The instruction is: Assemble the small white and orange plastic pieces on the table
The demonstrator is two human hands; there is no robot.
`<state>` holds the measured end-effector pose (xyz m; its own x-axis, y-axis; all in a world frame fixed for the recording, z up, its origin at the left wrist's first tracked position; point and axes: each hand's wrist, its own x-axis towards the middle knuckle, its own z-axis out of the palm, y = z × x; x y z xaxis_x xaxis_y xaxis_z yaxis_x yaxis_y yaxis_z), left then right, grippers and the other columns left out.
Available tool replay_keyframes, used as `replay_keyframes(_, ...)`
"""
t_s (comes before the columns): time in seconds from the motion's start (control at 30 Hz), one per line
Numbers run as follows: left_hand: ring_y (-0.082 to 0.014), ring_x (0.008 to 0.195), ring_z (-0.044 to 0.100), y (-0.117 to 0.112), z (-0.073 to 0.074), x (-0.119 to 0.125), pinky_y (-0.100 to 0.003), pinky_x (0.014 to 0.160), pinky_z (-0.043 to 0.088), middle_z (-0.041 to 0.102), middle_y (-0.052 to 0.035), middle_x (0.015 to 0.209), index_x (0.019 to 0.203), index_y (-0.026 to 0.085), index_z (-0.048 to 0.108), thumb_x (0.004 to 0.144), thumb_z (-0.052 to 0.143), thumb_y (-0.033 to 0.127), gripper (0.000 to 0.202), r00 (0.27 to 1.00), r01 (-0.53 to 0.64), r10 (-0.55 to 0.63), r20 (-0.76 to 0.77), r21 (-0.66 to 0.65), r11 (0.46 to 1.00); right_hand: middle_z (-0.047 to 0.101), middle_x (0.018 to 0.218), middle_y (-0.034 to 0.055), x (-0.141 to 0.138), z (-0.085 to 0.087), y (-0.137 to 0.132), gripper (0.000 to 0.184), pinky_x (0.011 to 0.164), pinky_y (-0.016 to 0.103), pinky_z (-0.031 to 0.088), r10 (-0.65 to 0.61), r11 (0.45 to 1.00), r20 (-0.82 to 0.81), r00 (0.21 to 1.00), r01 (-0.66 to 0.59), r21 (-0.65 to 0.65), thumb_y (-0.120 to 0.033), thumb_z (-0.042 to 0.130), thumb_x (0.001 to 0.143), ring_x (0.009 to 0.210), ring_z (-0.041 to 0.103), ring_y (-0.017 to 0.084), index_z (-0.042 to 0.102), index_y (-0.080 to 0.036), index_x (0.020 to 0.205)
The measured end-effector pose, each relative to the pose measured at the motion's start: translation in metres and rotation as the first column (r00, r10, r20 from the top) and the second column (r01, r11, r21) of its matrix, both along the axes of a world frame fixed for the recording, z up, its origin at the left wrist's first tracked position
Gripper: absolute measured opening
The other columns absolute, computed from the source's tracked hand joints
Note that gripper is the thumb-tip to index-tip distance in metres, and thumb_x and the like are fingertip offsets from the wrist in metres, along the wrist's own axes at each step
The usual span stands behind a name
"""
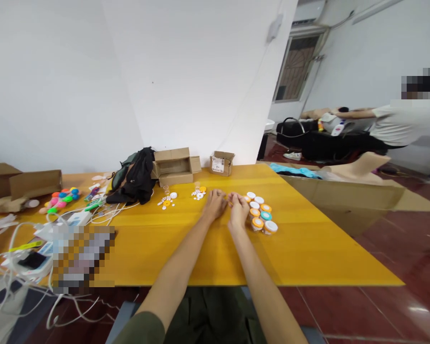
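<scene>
My left hand (215, 203) is over the middle of the yellow wooden table (208, 255), its fingers curled. Close beside it, my right hand (238, 208) has its fingertips pinched together. Whatever lies between the fingers is too small or hidden to make out. Just right of my right hand stands a cluster of small clear jars (257, 227) with orange, white and teal lids. Left of my left hand lie two loose groups of small white and orange parts, a nearer pile (167, 202) and a pile by my fingers (199, 193).
Two open cardboard boxes, a wide one (175, 166) and a small one (222, 163), stand by the wall next to a black bag (136, 177). Cables, a power strip (79, 219) and colourful balls (62, 199) crowd the left. Another person (397, 124) is at the far right.
</scene>
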<state>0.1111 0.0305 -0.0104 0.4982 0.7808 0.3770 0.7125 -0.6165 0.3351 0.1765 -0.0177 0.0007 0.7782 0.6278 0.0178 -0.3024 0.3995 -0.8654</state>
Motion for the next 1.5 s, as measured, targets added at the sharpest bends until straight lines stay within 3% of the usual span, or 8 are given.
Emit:
replay_keyframes(0.27, -0.0269, 0.112, 0.048, 0.023, 0.014, 0.022, -0.041, 0.100, 0.042, 0.053, -0.0114, 0.121, 0.108, 0.023, 0.063, 0.093, 0.052, 0.030, 0.020, 0.988, -0.153, 0.152, -0.019, -0.062, 0.986, 0.063, 0.065, -0.0006, -0.014, -0.016, -0.002, 0.027, 0.057, 0.025, 0.043, -0.108, 0.994, -0.094, 0.990, 0.105, -0.031, -0.045, 0.057, 0.076, 0.066, 0.060, 0.015, 0.063, -0.019, 0.078)
replay_keyframes(0.57, -0.0274, 0.112, 0.050, 0.053, 0.013, 0.033, -0.041, 0.102, 0.040, 0.054, -0.0100, 0.119, 0.106, 0.025, 0.066, 0.092, 0.054, 0.038, 0.023, 0.980, -0.194, 0.198, 0.034, -0.097, 0.976, 0.065, 0.067, 0.0006, -0.022, -0.019, -0.020, 0.038, 0.068, 0.029, 0.043, -0.008, 1.000, 0.176, 0.984, 0.009, -0.002, -0.053, 0.052, 0.080, 0.069, 0.058, 0.016, 0.064, -0.018, 0.074)
replay_keyframes(0.8, -0.0307, 0.113, 0.052, 0.070, 0.002, 0.030, -0.045, 0.102, 0.041, 0.057, -0.0098, 0.116, 0.104, 0.027, 0.069, 0.083, 0.064, 0.049, 0.031, 0.962, -0.104, 0.130, 0.241, -0.120, 0.987, 0.066, 0.073, 0.0016, -0.024, -0.022, -0.017, 0.037, 0.074, 0.029, 0.044, 0.025, 1.000, 0.196, 0.980, -0.021, -0.023, -0.054, 0.050, 0.080, 0.075, 0.059, 0.017, 0.062, -0.019, 0.076)
replay_keyframes(0.97, -0.0265, 0.115, 0.055, 0.077, -0.002, 0.029, -0.042, 0.106, 0.040, 0.060, -0.0075, 0.117, 0.110, 0.029, 0.068, 0.087, 0.058, 0.049, 0.032, 0.868, -0.068, 0.159, 0.471, -0.205, 0.976, 0.066, 0.087, 0.0048, -0.025, -0.030, -0.015, 0.037, 0.083, 0.031, 0.045, 0.025, 0.998, 0.338, 0.941, -0.005, -0.062, -0.048, 0.036, 0.088, 0.089, 0.060, 0.019, 0.061, -0.020, 0.090)
replay_keyframes(1.07, -0.0231, 0.112, 0.058, 0.080, -0.003, 0.026, -0.038, 0.104, 0.042, 0.063, -0.0059, 0.116, 0.118, 0.029, 0.063, 0.091, 0.052, 0.046, 0.034, 0.768, -0.023, 0.187, 0.612, -0.266, 0.964, 0.067, 0.100, 0.0089, -0.027, -0.029, -0.020, 0.035, 0.090, 0.034, 0.043, 0.161, 0.973, 0.622, 0.767, -0.017, -0.230, -0.031, 0.030, 0.091, 0.100, 0.058, 0.022, 0.062, -0.019, 0.101)
replay_keyframes(1.2, -0.0215, 0.118, 0.057, 0.086, -0.006, 0.024, -0.035, 0.106, 0.041, 0.065, -0.0049, 0.122, 0.121, 0.026, 0.061, 0.096, 0.045, 0.043, 0.034, 0.642, 0.044, 0.231, 0.731, -0.336, 0.941, 0.063, 0.118, 0.0143, -0.030, -0.019, -0.029, 0.041, 0.098, 0.038, 0.037, 0.487, 0.852, 0.848, 0.211, 0.100, -0.514, -0.011, 0.040, 0.081, 0.110, 0.053, 0.027, 0.063, -0.016, 0.114)
replay_keyframes(1.27, -0.0211, 0.122, 0.055, 0.091, -0.009, 0.024, -0.035, 0.108, 0.039, 0.065, -0.0049, 0.123, 0.118, 0.025, 0.063, 0.097, 0.042, 0.040, 0.033, 0.598, 0.061, 0.240, 0.765, -0.341, 0.938, 0.059, 0.128, 0.0157, -0.032, -0.013, -0.031, 0.046, 0.104, 0.040, 0.032, 0.534, 0.832, 0.845, 0.029, 0.161, -0.532, -0.011, 0.043, 0.080, 0.116, 0.049, 0.028, 0.059, -0.014, 0.124)
replay_keyframes(1.5, -0.0234, 0.106, 0.061, 0.108, -0.028, 0.024, -0.044, 0.088, 0.054, 0.059, -0.0095, 0.123, 0.122, 0.016, 0.057, 0.093, 0.056, 0.036, 0.036, 0.696, -0.100, 0.269, 0.666, -0.281, 0.954, 0.052, 0.140, 0.0169, -0.026, -0.004, -0.018, 0.047, 0.106, 0.039, 0.029, 0.581, 0.799, 0.809, -0.086, 0.249, -0.548, -0.017, 0.039, 0.089, 0.126, 0.044, 0.029, 0.054, -0.012, 0.132)
